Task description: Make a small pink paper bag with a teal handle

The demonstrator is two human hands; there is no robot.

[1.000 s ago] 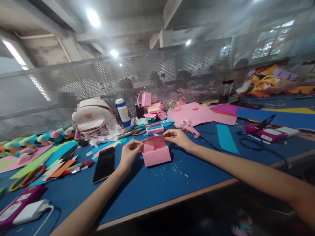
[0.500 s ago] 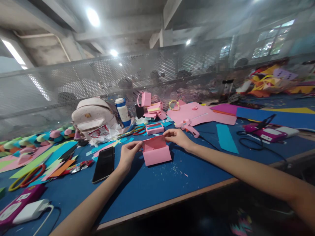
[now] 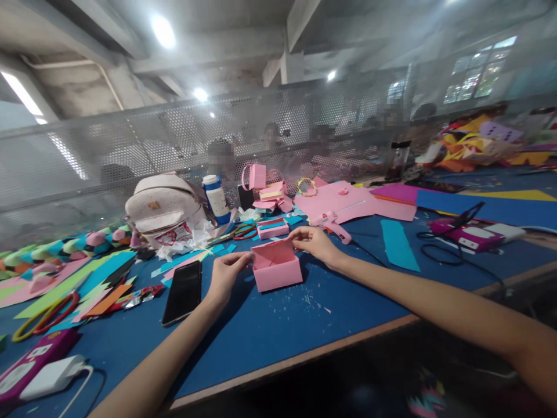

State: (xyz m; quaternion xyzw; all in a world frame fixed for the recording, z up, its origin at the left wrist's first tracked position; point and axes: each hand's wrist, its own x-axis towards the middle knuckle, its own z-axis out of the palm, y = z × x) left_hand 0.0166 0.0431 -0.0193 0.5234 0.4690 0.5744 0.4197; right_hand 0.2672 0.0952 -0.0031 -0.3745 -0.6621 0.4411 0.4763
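A small pink paper box (image 3: 278,275) rests on the blue table in front of me, its back flap standing up and its top uncovered. At the box's left rear corner, my left hand (image 3: 229,273) pinches the paper between thumb and fingers. My right hand (image 3: 317,246) pinches the upper right corner of the raised flap. Just behind lies a smaller pink box (image 3: 272,227) with blue strips in it. To the right of that is a pink glue gun (image 3: 333,225) with a black cord. A black phone (image 3: 183,292) lies beside my left wrist.
Left are scissors (image 3: 47,316), coloured paper strips and a purple power strip (image 3: 37,360). Behind stand a pale backpack (image 3: 167,206) and a bottle (image 3: 216,198). Pink sheets (image 3: 348,200) lie at the back; another power strip (image 3: 467,232) with cables is right. A perforated screen (image 3: 261,125) borders the table.
The box's front has tipped slightly back and its opening shows more of the inside. Both hands keep hold in nearly the same places. The view has shifted slightly.
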